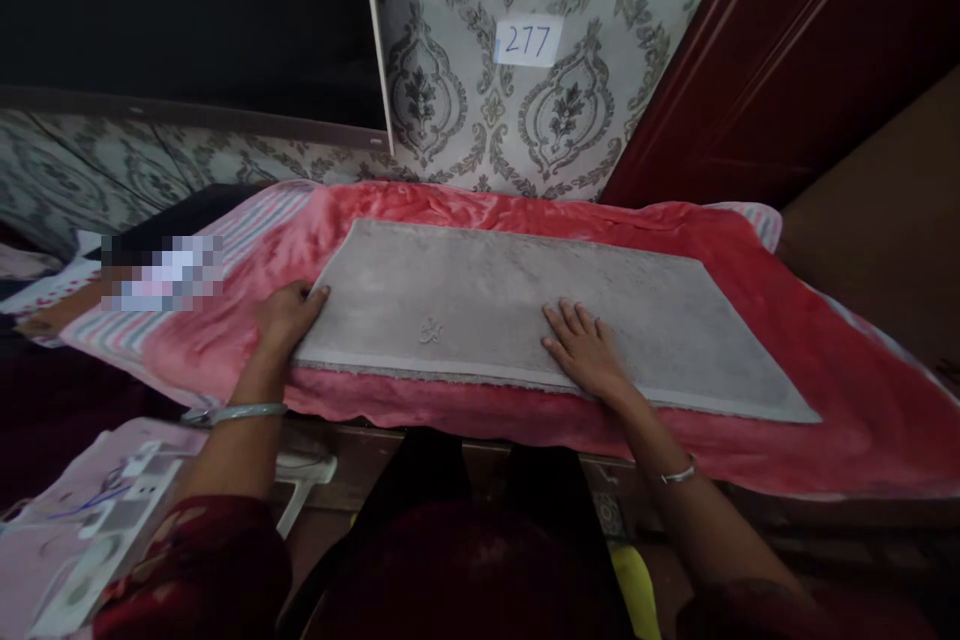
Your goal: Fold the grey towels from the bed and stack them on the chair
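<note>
A grey towel (480, 300) lies folded lengthwise in a long, smooth panel on a red plush blanket (772, 330). Small embroidered lettering shows near its front edge, left of the middle. My left hand (286, 318) is closed at the towel's left edge, its thumb on top and its other fingers partly hidden. Flat on the towel, right of the lettering, rests my right hand (589, 348) with the fingers spread. The towel's layers show along the front edge.
A television (187, 20) hangs at the upper left, beside a paper marked 277 (529, 40) on the patterned wall. A dark red door panel (780, 70) stands to the right. At the lower left lies a white power strip (124, 515) on pink cloth.
</note>
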The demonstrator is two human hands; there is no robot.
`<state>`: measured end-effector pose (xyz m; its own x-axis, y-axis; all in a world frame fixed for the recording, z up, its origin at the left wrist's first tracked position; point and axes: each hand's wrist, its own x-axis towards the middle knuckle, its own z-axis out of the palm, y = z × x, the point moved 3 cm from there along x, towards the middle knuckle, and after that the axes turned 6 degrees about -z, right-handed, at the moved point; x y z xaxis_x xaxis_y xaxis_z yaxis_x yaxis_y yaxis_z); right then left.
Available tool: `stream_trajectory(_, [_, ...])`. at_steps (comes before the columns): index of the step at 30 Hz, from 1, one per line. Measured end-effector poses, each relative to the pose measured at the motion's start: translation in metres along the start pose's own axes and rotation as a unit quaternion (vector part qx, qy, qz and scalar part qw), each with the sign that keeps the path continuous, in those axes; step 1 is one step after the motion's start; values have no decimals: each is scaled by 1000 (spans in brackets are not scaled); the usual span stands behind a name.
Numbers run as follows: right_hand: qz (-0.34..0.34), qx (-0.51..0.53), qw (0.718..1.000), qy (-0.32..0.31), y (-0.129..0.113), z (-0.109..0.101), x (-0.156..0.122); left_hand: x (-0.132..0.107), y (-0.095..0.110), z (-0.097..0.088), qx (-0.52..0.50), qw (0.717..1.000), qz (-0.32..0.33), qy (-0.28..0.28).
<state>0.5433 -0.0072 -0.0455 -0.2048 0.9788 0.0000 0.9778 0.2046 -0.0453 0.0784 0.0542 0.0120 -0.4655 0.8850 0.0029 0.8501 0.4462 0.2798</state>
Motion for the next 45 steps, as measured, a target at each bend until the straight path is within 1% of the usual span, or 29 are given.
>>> stream_trajectory(2, [-23,15,1000,-2,-16,0,1,0,-1,0,-8,1000,1,-2])
stream_trajectory(5, [-79,41,996,-7,-45,-1,10,-2,-1,0,-14,1000,0,-2])
stream_trajectory(7, [-106,49,993,-14,-61,-3,23,-3,-1,0,-15,1000,-3,0])
stream_trajectory(10, [-125,53,991,-22,-77,-10,52,-4,-1,0,-18,1000,-2,-2])
stream_trajectory(14, [-122,40,991,-25,-85,-21,98,-5,-2,-1,-28,1000,2,-7])
stream_trajectory(17, [-95,31,995,-9,-86,-28,128,-4,-3,-2,-28,1000,3,-6])
stream_trajectory(19, [-69,33,997,5,-84,-31,143,-2,-5,-1,-30,999,9,-7])
stream_trajectory(22, [-35,36,999,12,-83,-32,157,0,-7,1,-37,999,13,-10])
stream_trajectory(26, [-31,36,999,1,-84,-32,161,2,-9,3,-33,999,0,-11])
stream_trajectory(30, [-48,35,998,-16,-89,-33,151,4,-9,4,-35,999,11,-7])
stream_trajectory(32, [-82,35,996,-23,-96,-31,137,4,-9,4,-34,999,12,-5])
stream_trajectory(35, [-172,45,983,-35,-110,-24,99,5,-10,5,-35,999,14,-1])
stream_trajectory(38, [-263,66,962,-42,-126,-15,45,5,-10,5,-37,999,12,6])
stream_trajectory(41, [-318,93,943,-43,-137,-12,-4,4,-9,5,-39,999,8,11])
stream_trajectory(43, [-341,123,931,-47,-138,-16,-24,2,-8,4,-39,999,5,13])
stream_trajectory(45, [-362,170,915,-51,-136,-24,-28,0,-6,3,-36,999,5,14])
